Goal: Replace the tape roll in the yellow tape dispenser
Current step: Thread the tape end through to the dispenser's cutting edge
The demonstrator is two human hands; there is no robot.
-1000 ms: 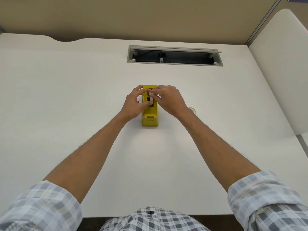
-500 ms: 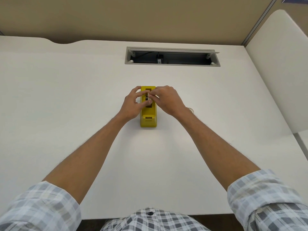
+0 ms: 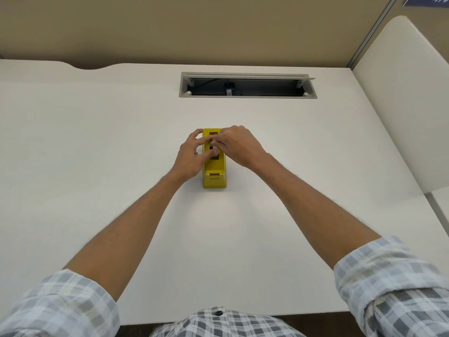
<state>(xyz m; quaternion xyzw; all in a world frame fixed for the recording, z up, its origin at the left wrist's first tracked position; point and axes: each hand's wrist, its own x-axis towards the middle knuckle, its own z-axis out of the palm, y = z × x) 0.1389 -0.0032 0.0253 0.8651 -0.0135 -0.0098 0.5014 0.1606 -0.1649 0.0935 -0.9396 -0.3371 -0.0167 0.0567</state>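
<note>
The yellow tape dispenser (image 3: 215,176) stands in the middle of the white desk (image 3: 97,166), its cutter end toward me. Both hands meet over its open top slot. My left hand (image 3: 192,154) grips the dispenser from the left, with the thumb on its top and the fingers curled over the far end. Coming in from the right, my right hand (image 3: 237,147) pinches a small dark hub piece (image 3: 211,145) at the slot with its fingertips. The inside of the slot is mostly hidden by the fingers. No tape roll shows.
A recessed cable tray (image 3: 247,87) with a dark plug lies open at the back of the desk. A white side panel (image 3: 408,105) rises on the right, and a beige partition wall stands behind the desk.
Both hands stay on the dispenser's top, and the right fingertips have closed in on the slot. The pale ring beside my right wrist is out of sight now.
</note>
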